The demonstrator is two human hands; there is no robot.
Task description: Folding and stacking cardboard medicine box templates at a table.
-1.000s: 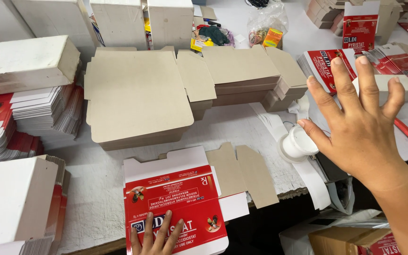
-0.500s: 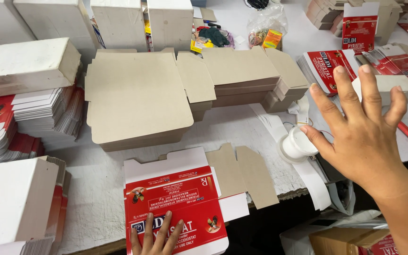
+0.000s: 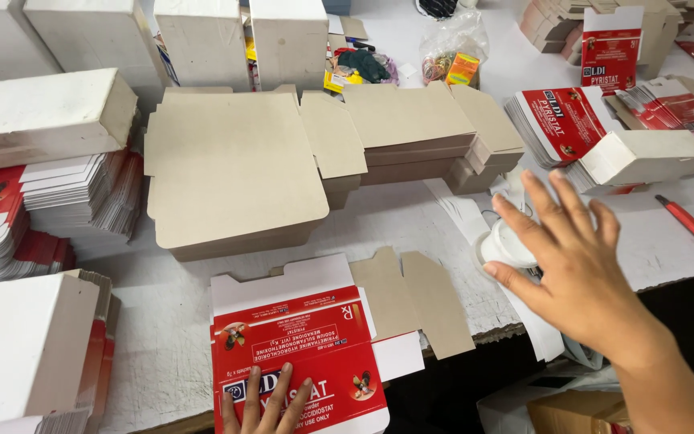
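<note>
Fingers of right hand (image 3: pixel 584 273) spread, grasping nothing, white pot (image 3: pixel 504 243) just under fingertips; left hand (image 3: pixel 265 406) flat, pinning red carton blank (image 3: pixel 299 354). Keep blank pinned w/ flat palm.

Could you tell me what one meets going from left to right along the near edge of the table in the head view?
White box stack → left hand pressing on the red and white flat carton → loose brown card flaps → small white container → right hand → red utility knife.

Flat red-white carton (image 3: pixel 299 354) front; red cartons (image 3: pixel 560 120) stacked right.
</note>
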